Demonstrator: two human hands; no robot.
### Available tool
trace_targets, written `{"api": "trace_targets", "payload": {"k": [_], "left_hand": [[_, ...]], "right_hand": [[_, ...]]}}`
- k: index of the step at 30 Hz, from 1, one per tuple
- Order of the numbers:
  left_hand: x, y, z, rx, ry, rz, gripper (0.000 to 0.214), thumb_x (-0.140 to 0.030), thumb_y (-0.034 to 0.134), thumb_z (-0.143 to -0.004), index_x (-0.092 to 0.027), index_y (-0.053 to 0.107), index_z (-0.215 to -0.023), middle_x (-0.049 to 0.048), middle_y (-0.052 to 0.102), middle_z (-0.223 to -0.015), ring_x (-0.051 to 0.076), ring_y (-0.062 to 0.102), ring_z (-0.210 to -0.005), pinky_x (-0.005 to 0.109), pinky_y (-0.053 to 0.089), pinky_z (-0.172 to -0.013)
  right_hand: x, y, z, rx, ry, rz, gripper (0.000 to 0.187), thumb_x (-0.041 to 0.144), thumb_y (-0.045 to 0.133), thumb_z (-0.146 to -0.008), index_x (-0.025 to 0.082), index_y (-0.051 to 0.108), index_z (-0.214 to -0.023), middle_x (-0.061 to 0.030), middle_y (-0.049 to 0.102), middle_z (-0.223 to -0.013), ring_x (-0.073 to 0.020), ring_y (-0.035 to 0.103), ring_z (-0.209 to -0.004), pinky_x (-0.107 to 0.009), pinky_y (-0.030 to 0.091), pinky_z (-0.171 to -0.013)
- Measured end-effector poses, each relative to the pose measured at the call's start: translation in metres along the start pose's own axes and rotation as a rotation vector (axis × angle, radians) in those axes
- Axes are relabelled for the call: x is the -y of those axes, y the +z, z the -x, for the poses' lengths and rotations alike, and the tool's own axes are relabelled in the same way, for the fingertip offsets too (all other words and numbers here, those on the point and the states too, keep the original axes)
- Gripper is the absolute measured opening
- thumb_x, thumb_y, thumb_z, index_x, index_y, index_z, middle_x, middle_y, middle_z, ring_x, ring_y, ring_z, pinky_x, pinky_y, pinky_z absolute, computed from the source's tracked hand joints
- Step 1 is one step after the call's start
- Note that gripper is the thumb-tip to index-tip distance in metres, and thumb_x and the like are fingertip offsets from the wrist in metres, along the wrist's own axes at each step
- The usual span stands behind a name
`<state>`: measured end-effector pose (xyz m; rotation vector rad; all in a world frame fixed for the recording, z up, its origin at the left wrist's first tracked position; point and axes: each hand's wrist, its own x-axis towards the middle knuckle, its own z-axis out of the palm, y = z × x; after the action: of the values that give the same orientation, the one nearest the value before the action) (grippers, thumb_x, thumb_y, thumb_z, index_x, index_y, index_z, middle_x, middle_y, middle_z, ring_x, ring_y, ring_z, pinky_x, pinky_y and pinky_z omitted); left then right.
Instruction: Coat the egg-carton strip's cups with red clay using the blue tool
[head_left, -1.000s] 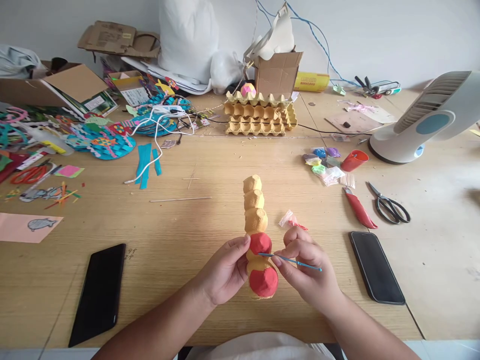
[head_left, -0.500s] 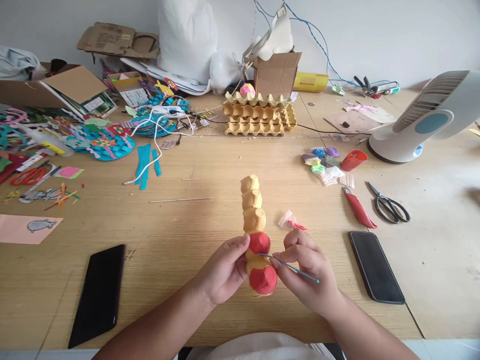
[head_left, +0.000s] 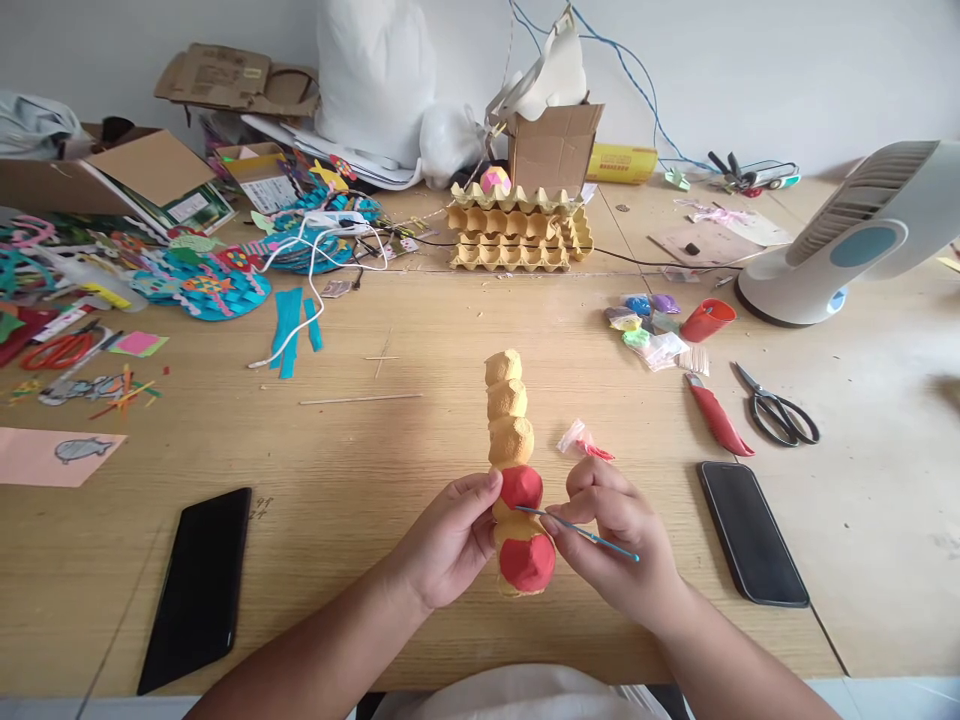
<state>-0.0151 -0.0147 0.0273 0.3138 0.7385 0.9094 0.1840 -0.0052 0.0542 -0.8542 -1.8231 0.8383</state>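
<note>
Taking the egg carton strip (head_left: 511,440) as the middle of the clock: it's front and centre over the bench (head_left: 450,320), running lengthwise from 12 down to 6. Three plain yellow bumps at the 12 end, then two with red caps nearer the body, the upper red cap (head_left: 521,487) and the lower red cap (head_left: 527,563), with a bit of yellow showing between them.

Left hand (head_left: 457,540) comes in from about 8 o'clock, grip closed on the strip's edge, thumb right beside the upper red cap. Can't really tell where all the fingers go underneath. Right hand (head_left: 619,530) is on the 4 o'clock side, grip pinching a thin blue stick (head_left: 596,540) between thumb and finger. The stick slants, its tip up at the bottom edge of the upper red cap, the other end pointing to 4.

Around that: a little plastic bag with red stuff (head_left: 592,449) near the right hand, at 2. Further out between 2 and 3 there's a red-handled knife (head_left: 718,415) and black scissors (head_left: 784,415), then a phone (head_left: 752,533) between 3 and 4. More egg cartons (head_left: 514,255) sit way back at 12.
</note>
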Motion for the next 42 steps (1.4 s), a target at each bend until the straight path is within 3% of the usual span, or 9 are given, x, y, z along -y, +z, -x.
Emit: {"api": "trace_targets", "payload": {"k": [12, 19, 26, 42], "left_hand": [[-0.0013, 0.0001, -0.0009, 0.021, -0.006, 0.030, 0.034, -0.043, 0.079, -0.084, -0.011, 0.078, -0.095, 0.0081, 0.074, -0.086, 0.014, 0.065, -0.077, 0.022, 0.052, -0.070], [-0.0006, -0.0043, -0.0019, 0.050, 0.011, 0.060, 0.029, -0.042, 0.076, -0.088, -0.013, 0.077, -0.089, 0.0046, 0.071, -0.080, 0.011, 0.061, -0.069, 0.022, 0.050, -0.066], [-0.0012, -0.0054, 0.0002, 0.038, 0.002, 0.018, 0.034, -0.046, 0.077, -0.086, -0.012, 0.075, -0.089, 0.0063, 0.071, -0.083, 0.013, 0.062, -0.073, 0.025, 0.051, -0.070], [-0.0011, -0.0014, 0.0002, 0.053, 0.020, 0.011, 0.033, -0.044, 0.077, -0.086, -0.012, 0.077, -0.090, 0.0076, 0.073, -0.086, 0.014, 0.065, -0.077, 0.024, 0.054, -0.072]], "right_hand": [[0.0023, -0.0007, -0.0012, 0.013, -0.014, 0.015, 0.017, 0.006, 0.070, -0.087, 0.023, 0.066, -0.087, -0.0003, 0.051, -0.079, -0.0153, 0.054, -0.070, -0.031, 0.042, -0.060], [-0.0048, -0.0022, 0.0013, -0.080, 0.114, -0.329, 0.014, 0.013, 0.064, -0.094, 0.025, 0.065, -0.086, 0.0010, 0.056, -0.074, -0.0155, 0.052, -0.069, -0.030, 0.043, -0.063], [-0.0028, -0.0035, -0.0024, 0.020, -0.035, -0.159, 0.017, 0.006, 0.072, -0.086, 0.022, 0.071, -0.089, 0.0017, 0.054, -0.074, -0.0129, 0.053, -0.068, -0.028, 0.041, -0.061], [-0.0030, 0.0023, -0.0036, 0.030, 0.121, -0.241, 0.014, 0.012, 0.074, -0.088, 0.021, 0.071, -0.078, 0.0019, 0.055, -0.070, -0.0118, 0.051, -0.063, -0.027, 0.040, -0.058]]}}
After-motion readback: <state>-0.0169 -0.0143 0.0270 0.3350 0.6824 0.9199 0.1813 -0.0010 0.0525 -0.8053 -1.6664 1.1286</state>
